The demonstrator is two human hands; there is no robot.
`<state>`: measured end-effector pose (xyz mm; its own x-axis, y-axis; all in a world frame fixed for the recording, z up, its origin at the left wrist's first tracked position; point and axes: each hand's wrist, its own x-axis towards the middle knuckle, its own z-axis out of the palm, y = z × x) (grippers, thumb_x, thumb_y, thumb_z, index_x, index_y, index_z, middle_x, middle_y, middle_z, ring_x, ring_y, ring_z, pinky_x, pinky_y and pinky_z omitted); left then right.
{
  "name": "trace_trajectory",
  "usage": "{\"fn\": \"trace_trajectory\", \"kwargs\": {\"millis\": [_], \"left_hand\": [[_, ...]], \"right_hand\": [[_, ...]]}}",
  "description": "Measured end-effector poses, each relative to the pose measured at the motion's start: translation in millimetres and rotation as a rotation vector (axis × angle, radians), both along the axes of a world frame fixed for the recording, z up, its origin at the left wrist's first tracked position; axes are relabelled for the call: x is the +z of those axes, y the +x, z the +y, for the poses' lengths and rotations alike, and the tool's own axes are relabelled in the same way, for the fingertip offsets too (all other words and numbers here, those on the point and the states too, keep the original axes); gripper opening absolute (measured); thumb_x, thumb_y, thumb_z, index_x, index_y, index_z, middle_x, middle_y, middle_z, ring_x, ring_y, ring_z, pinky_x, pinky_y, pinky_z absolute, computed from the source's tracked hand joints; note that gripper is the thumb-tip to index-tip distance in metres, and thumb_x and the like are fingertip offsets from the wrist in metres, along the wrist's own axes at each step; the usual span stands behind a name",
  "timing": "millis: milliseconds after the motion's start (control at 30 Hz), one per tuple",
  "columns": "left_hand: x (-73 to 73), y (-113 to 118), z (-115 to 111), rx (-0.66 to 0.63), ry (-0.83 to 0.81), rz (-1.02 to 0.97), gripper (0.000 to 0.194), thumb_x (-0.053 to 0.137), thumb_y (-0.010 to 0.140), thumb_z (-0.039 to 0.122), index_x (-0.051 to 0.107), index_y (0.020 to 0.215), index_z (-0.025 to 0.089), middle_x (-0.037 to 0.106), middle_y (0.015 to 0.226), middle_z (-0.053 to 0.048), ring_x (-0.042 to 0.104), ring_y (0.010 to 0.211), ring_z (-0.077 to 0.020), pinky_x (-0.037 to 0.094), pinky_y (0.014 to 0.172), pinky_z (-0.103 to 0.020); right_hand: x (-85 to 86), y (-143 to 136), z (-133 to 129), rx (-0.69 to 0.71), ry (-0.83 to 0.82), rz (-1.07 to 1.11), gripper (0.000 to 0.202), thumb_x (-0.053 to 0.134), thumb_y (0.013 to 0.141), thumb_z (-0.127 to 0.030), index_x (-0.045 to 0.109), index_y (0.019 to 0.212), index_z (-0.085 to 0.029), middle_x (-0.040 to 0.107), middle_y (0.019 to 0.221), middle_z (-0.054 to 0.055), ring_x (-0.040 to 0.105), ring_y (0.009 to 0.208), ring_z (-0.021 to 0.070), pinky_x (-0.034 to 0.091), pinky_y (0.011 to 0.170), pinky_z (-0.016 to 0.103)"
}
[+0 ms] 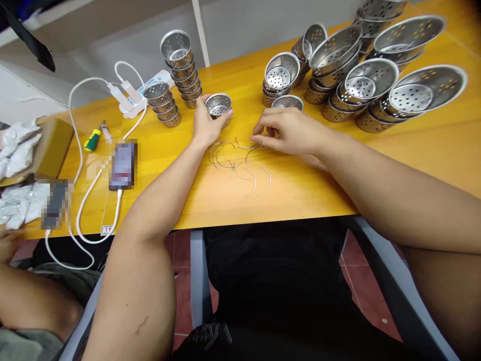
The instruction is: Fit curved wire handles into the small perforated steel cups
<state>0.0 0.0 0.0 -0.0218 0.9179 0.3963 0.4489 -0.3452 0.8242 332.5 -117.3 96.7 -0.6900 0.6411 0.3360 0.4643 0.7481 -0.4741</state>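
My left hand [206, 124] is closed around a small perforated metal cup [218, 104], which stands upright with its mouth up. To its right, my right hand [288, 129] pinches one end of a thin curved wire [245, 147] between thumb and fingertips, low over the table. Several more bow-shaped wires [265, 183] lie loose and overlapping on the tabletop between my forearms. Just behind my right hand, another perforated cup [287, 102] is partly hidden by it.
Stacks of perforated cups [176, 50] stand behind my left hand, and more nested cups [372, 82] at the right. On the left of the yellow table [300, 193] are a power strip [133, 103], white cables, phones [123, 165] and a green-yellow screwdriver [92, 140]. Another person sits at far left.
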Motion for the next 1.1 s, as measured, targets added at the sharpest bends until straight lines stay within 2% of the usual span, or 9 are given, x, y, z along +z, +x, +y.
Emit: {"fn": "trace_trajectory", "kwargs": {"millis": [133,267,433,633,833,900,1000,1100], "left_hand": [[-5.1,1,6,-0.033,0.004,-0.004,0.105,0.105,0.082,0.086,0.050,0.153,0.031,0.076,0.150,-0.011,0.079,0.153,-0.0359,0.057,0.143,-0.058],[-6.8,2,8,-0.049,0.018,-0.015,0.106,0.107,0.080,0.087,0.051,0.153,0.034,0.077,0.150,-0.011,0.078,0.154,-0.0351,0.058,0.142,-0.057],[0.9,7,0,-0.052,-0.004,-0.050,0.100,0.110,0.079,0.081,0.052,0.147,0.036,0.080,0.148,-0.010,0.082,0.146,-0.0346,0.061,0.140,-0.057],[12.4,12,-11,-0.024,-0.013,0.000,0.100,0.109,0.080,0.076,0.049,0.148,0.035,0.079,0.149,-0.013,0.080,0.153,-0.0381,0.057,0.143,-0.059],[16.7,10,-16,-0.026,0.021,-0.002,0.098,0.115,0.077,0.074,0.053,0.143,0.035,0.080,0.145,-0.007,0.083,0.145,-0.0334,0.059,0.142,-0.057],[18.0,10,-19,-0.029,0.020,0.004,0.102,0.119,0.072,0.071,0.053,0.142,0.036,0.081,0.147,-0.008,0.082,0.147,-0.0346,0.059,0.142,-0.057],[23.2,13,-26,-0.026,0.044,0.016,0.100,0.118,0.074,0.070,0.055,0.143,0.037,0.079,0.150,-0.007,0.078,0.151,-0.0350,0.057,0.145,-0.058],[33.3,17,-34,0.014,0.101,0.032,0.095,0.119,0.073,0.067,0.060,0.142,0.037,0.073,0.155,-0.008,0.071,0.158,-0.0367,0.054,0.148,-0.058]], "right_hand": [[-4.5,0,2,0.054,-0.041,-0.028,0.033,0.080,0.115,-0.058,0.085,0.113,-0.026,0.082,0.114,0.012,0.073,0.092,0.0322,0.053,0.088,0.046],[-8.1,0,4,0.098,-0.072,-0.095,0.030,0.082,0.112,-0.056,0.087,0.115,-0.026,0.084,0.117,0.012,0.075,0.095,0.0303,0.054,0.088,0.042],[-9.0,0,5,0.102,-0.069,-0.119,0.027,0.081,0.111,-0.050,0.089,0.119,-0.025,0.085,0.122,0.013,0.077,0.098,0.0309,0.056,0.087,0.042],[-8.0,-3,5,0.121,-0.037,-0.155,0.015,0.069,0.111,-0.029,0.084,0.107,-0.025,0.084,0.115,0.013,0.076,0.095,0.0311,0.057,0.093,0.044],[-8.1,-9,-1,0.074,0.010,-0.224,0.014,0.064,0.111,-0.024,0.076,0.104,-0.024,0.080,0.116,0.012,0.073,0.096,0.0297,0.053,0.089,0.041],[-8.8,-9,-2,0.061,0.003,-0.230,0.013,0.065,0.111,-0.024,0.077,0.105,-0.025,0.080,0.119,0.012,0.074,0.098,0.0303,0.053,0.089,0.042],[-10.6,-6,1,0.054,-0.016,-0.203,0.012,0.071,0.112,-0.032,0.081,0.114,-0.025,0.081,0.125,0.013,0.075,0.098,0.0309,0.054,0.090,0.042],[-12.4,-2,5,0.040,-0.030,-0.191,0.025,0.077,0.111,-0.041,0.083,0.127,-0.023,0.082,0.129,0.015,0.076,0.096,0.0311,0.054,0.088,0.042]]}}
